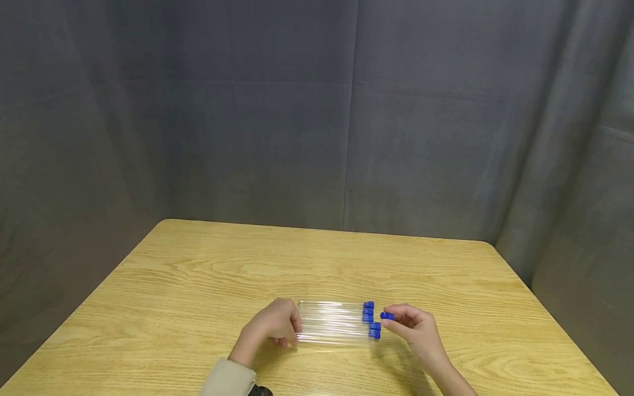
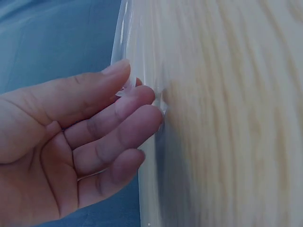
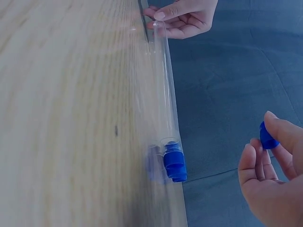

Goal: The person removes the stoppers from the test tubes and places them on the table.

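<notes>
Several clear test tubes [image 1: 332, 320] lie side by side on the table, blue caps [image 1: 369, 311] at their right ends. The nearer capped ends stick out a little farther right. At the tubes' left ends is my left hand [image 1: 275, 322]; in the left wrist view its thumb and fingers pinch a clear rounded tube end [image 2: 127, 89]. My right hand [image 1: 417, 331] pinches a loose blue cap [image 3: 268, 136] between thumb and fingers, just right of the capped ends and apart from them. The right wrist view shows that cap off to the side of the tubes.
The wooden table [image 1: 208, 264] extends around the tubes on all sides. Grey curtains [image 1: 257, 137] hang behind the table and at both sides. A light sleeve [image 1: 229, 378] and a black band [image 1: 260, 390] are on the left wrist.
</notes>
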`<state>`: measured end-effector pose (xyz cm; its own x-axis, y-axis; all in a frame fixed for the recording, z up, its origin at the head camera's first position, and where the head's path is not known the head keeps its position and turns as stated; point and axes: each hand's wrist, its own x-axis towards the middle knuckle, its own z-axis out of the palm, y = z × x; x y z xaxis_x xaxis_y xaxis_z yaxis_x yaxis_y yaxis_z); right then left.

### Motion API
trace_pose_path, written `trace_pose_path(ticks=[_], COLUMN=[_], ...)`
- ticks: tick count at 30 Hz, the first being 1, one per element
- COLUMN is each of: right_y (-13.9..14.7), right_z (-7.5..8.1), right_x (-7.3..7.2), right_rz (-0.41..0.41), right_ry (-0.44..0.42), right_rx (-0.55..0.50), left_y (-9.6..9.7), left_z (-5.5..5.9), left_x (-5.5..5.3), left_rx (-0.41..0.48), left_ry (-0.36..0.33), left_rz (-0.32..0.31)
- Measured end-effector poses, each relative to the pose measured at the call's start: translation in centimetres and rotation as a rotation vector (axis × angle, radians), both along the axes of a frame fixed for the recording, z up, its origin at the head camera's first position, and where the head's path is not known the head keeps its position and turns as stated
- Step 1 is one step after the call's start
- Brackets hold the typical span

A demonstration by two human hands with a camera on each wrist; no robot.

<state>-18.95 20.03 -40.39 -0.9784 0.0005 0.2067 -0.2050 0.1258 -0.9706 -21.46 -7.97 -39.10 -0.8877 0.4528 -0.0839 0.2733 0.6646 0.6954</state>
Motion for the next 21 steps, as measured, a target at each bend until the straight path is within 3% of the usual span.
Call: trace_pose_path(ticks=[9, 17, 21], right_y=[-0.04, 0.13, 0.12], right_z=[-0.07, -0.20, -0.23], right_x=[0.04, 0.04, 0.07], right_rz=[-0.010, 0.025, 0.019], right_ry=[-0.027, 0.025, 0.012], right_rx=[-0.002, -0.014, -0.007], left_y=[0.15, 0.33, 0.50], left_z=[-0.18, -0.56, -0.47], left_x=[-0.12, -0.23, -0.16], left_rx=[-0.028, -0.045, -0.071], left_ry=[0.010, 0.028, 0.025], left_rz=[-0.004, 0.001, 0.007])
